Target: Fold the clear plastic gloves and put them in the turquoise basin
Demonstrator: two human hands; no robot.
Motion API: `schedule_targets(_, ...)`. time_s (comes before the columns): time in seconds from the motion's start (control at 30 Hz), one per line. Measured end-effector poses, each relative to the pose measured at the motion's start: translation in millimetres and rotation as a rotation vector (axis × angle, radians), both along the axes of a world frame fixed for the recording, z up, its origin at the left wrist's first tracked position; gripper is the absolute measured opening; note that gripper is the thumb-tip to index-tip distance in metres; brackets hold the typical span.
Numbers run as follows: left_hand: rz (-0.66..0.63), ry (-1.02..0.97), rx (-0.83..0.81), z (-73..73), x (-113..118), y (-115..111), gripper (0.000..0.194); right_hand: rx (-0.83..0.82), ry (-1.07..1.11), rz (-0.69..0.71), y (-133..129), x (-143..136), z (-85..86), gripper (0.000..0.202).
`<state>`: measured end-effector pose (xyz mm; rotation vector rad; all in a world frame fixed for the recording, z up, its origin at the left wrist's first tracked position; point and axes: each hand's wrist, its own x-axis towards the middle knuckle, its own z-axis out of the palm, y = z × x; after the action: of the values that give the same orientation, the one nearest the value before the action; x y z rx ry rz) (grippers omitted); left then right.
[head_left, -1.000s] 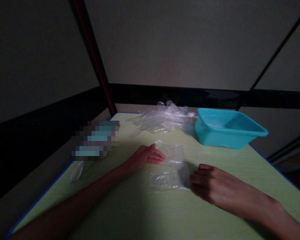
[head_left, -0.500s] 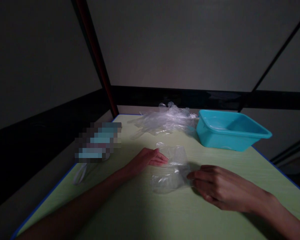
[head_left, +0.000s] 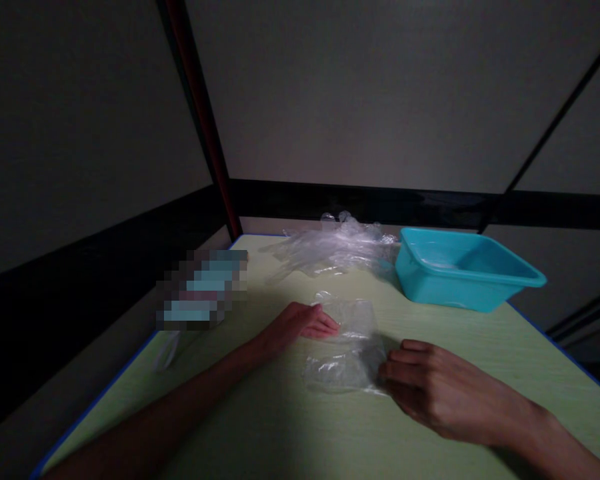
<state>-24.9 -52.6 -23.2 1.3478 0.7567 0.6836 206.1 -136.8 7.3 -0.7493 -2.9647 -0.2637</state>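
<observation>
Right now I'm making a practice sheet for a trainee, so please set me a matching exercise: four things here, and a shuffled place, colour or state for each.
Things
1. Left hand
2. Basin
3. Right hand
4. Heap of clear plastic

Descriptions
A. Fingers curled, at the right edge of the flat plastic piece
B. Crumpled, at the far side of the table
C. Fingers extended over the flat plastic piece
D. Turquoise

Pairs: 1-C, 2-D, 3-A, 4-B
</observation>
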Motion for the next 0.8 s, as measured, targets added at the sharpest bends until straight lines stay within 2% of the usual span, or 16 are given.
schedule_targets(0.3, -0.001, 0.018, 0.004, 1.4, -0.3, -0.5, 0.052, -0.085, 0.003, -0.008, 2.1, 3.1, 2.8, 0.02)
schedule_targets(0.53, 0.006, 0.025, -0.001, 3.2, 0.4, -1.3, 0.052, -0.287, 0.096, -0.018, 4.4, 0.1, 7.0, 0.011)
schedule_targets(0.8, -0.006, 0.036, 0.008, 3.9, 0.9, -1.5, 0.055, -0.397, 0.15, -0.019, 6.6, 1.0, 9.8, 0.015)
